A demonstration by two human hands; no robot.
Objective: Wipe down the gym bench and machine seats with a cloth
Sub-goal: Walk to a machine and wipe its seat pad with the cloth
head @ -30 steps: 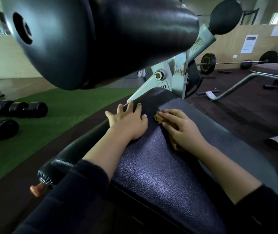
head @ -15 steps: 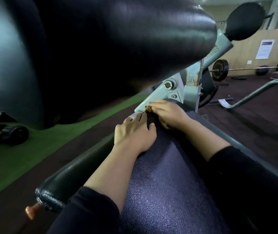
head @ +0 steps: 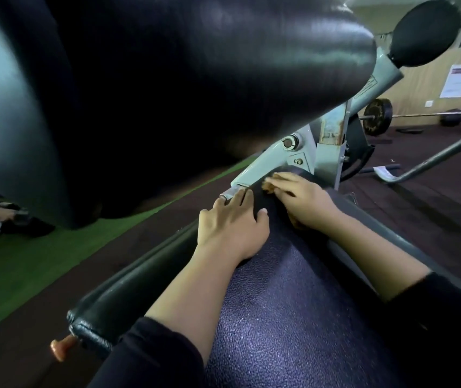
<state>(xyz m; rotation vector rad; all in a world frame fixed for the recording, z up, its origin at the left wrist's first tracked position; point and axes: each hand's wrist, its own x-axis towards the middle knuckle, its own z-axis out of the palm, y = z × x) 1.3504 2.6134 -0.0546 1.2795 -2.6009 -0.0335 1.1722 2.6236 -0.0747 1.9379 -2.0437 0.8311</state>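
A dark purple textured bench pad [head: 288, 312] runs from the bottom of the view up to the pale metal frame [head: 277, 158]. My left hand [head: 232, 228] lies flat on the pad's left side, fingers straight, fingertips near a metal stub. My right hand [head: 305, 203] presses a brownish cloth [head: 268, 187] against the far end of the pad, fingers extended over it; only the cloth's edges show beside the hand.
A large black roller pad [head: 167, 88] hangs close overhead, filling the upper left. Another black roller [head: 428, 32] sits at upper right. A padded side rail [head: 139, 284] with an orange knob [head: 60, 350] lies left. Barbell plate [head: 377, 116], grey tube [head: 433, 161], green turf [head: 13, 261].
My right hand has slid the cloth forward from mid-pad to the far end by the frame. My left hand stayed flat on the pad. My head moved in closer under the roller.
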